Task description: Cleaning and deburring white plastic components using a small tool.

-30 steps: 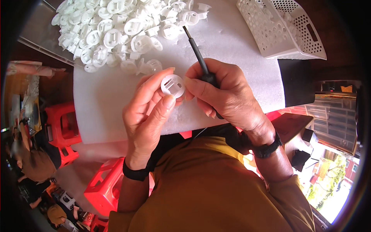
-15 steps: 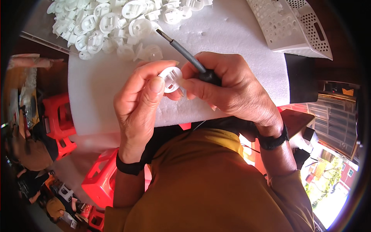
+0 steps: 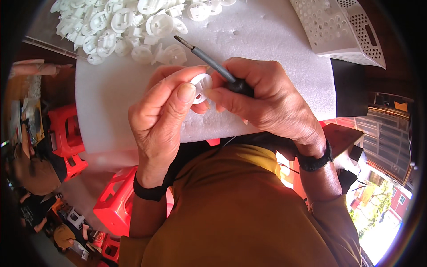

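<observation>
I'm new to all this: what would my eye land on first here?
Probably the heap of white plastic pieces at the upper left of the pale table. Next, near the centre, the left hand holds one white disc while the right hand grips a dark-handled tool. A red stool glows at lower left.

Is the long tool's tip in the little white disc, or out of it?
Out: the tool in the right hand points up past the white disc, its tip well clear.

White parts pile (image 3: pixel 122 20) cut off at top; screwdriver handle (image 3: pixel 241 87) mostly hidden by right grip (image 3: pixel 269 99).
</observation>
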{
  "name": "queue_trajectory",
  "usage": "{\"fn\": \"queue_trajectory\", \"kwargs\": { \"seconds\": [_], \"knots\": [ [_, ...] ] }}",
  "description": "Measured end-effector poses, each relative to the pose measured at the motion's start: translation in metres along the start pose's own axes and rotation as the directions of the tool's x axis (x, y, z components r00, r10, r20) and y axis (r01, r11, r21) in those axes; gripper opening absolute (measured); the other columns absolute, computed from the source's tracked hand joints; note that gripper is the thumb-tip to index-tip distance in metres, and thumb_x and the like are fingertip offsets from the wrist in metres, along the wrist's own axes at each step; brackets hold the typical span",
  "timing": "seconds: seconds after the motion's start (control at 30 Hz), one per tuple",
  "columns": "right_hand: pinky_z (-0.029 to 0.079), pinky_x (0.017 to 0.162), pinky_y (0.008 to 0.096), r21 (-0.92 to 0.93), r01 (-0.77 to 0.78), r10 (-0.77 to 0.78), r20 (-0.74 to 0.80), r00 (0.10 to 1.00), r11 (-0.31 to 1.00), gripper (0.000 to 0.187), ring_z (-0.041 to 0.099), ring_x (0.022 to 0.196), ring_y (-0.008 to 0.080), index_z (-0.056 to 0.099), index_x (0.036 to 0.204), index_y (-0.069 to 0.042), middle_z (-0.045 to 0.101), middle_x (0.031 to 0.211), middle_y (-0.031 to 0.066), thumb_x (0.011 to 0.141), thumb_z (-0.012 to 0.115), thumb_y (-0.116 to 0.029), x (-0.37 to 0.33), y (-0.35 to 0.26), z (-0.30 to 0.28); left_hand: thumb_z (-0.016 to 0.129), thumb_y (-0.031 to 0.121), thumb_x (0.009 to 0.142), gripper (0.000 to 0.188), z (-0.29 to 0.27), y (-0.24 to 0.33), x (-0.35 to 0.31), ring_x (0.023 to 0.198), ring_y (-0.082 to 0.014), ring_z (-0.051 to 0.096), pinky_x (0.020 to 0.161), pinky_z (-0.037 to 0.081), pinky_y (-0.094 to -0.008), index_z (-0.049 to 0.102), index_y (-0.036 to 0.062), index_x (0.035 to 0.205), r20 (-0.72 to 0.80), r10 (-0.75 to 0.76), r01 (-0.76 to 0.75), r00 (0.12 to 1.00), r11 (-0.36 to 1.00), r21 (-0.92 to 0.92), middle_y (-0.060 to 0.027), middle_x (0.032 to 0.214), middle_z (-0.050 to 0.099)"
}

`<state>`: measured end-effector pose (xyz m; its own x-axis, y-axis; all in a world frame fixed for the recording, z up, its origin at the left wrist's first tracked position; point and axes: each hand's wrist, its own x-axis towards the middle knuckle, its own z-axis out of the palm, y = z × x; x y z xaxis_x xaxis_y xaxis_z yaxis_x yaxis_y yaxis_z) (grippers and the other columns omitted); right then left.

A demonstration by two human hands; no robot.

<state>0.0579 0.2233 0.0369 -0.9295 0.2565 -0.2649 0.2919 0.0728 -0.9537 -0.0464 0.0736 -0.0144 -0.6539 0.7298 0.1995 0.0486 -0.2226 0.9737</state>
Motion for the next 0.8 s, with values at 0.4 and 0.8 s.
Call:
{"fn": "queue_trajectory", "kwargs": {
  "seconds": [0.4, 0.8],
  "knots": [
    [0.032, 0.045, 0.0214, -0.073, 0.064, -0.061, 0.039, 0.997, 0.995, 0.014, 0.041, 0.053, 0.0027, 0.062, 0.089, 0.0, 0.049, 0.063, -0.0039, 0.087, 0.065, -0.014, 0.003, 0.007, -0.003, 0.055, 0.011, 0.096, 0.019, 0.006, 0.0, 0.0, 0.067, -0.0087, 0.058, 0.061, 0.048, -0.0212, 0.066, -0.0028, 0.102, -0.035, 0.012, -0.011, 0.999, 1.0, 0.026, -0.0061, 0.093, 0.061],
    [0.03, 0.044, 0.0225, -0.188, 0.17, -0.185, -0.069, 0.98, 0.967, 0.014, 0.04, 0.051, 0.0034, 0.06, 0.084, -0.001, 0.046, 0.06, -0.004, 0.089, 0.063, -0.013, 0.002, 0.012, 0.004, 0.053, 0.011, 0.096, 0.025, 0.011, -0.001, 0.001, 0.069, -0.0086, 0.06, 0.063, 0.051, -0.0224, 0.06, -0.0064, 0.113, -0.091, -0.05, 0.041, 0.995, 0.994, -0.1, -0.0081, 0.098, 0.064]
  ]
}}
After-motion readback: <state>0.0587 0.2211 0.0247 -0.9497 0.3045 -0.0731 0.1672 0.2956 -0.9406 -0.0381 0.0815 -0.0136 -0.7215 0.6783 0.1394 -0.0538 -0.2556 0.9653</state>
